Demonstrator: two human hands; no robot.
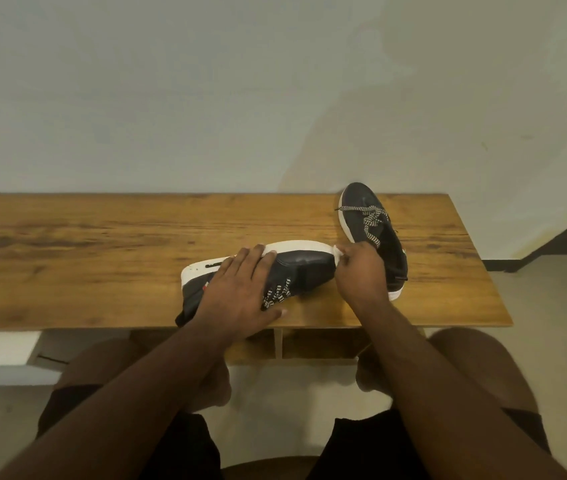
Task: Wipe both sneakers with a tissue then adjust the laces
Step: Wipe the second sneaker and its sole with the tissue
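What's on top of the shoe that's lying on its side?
The left hand lies flat on the tipped sneaker, covering part of its laces. The right hand presses something white, likely tissue, at its toe, mostly hidden.

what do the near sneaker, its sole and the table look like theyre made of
Near sneaker: dark upper, probably smooth leather or synthetic; it shows a soft sheen.
Sole: white and matte, likely rubber or foam.
Table: wood or wood-look laminate, with brown grain streaks and a smooth finish; I cannot tell which.
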